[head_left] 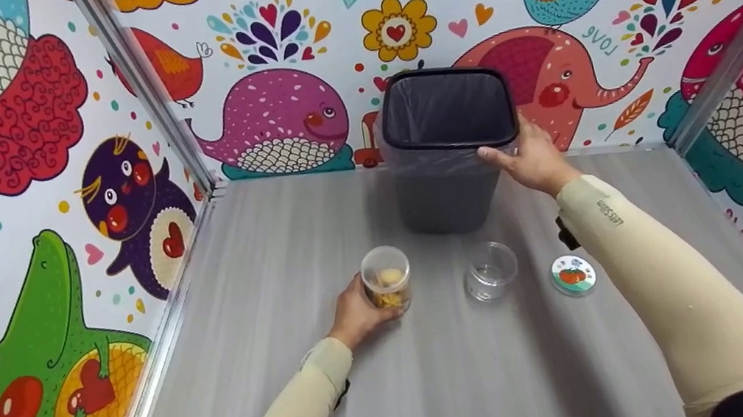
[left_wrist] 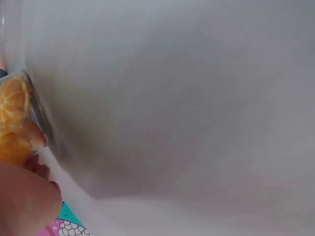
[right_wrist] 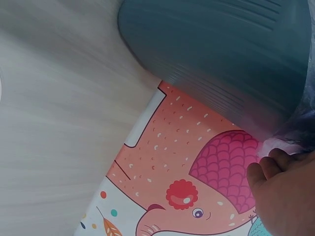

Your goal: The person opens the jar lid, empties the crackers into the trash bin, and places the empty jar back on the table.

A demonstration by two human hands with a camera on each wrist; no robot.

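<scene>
My left hand [head_left: 357,315] grips a clear plastic cup [head_left: 385,266] that stands at the middle of the table. Peeled orange fruit [left_wrist: 14,105], which looks like mandarin, lies inside it in the left wrist view. Against the back wall is a dark grey trash bin [head_left: 446,200], with a thin plastic bag [head_left: 402,165] folded over its rim. My right hand [head_left: 541,158] holds the bin at its right front corner, the thumb on the rim and the curled fingers on the side. The bin looks slightly tilted.
A second clear cup [head_left: 492,280], with no lid on, stands right of the held one. Farther right lies a round lid [head_left: 574,275] with a printed red-orange picture. Walls with cartoon animals and metal posts [head_left: 147,87] bound the grey table [head_left: 445,391].
</scene>
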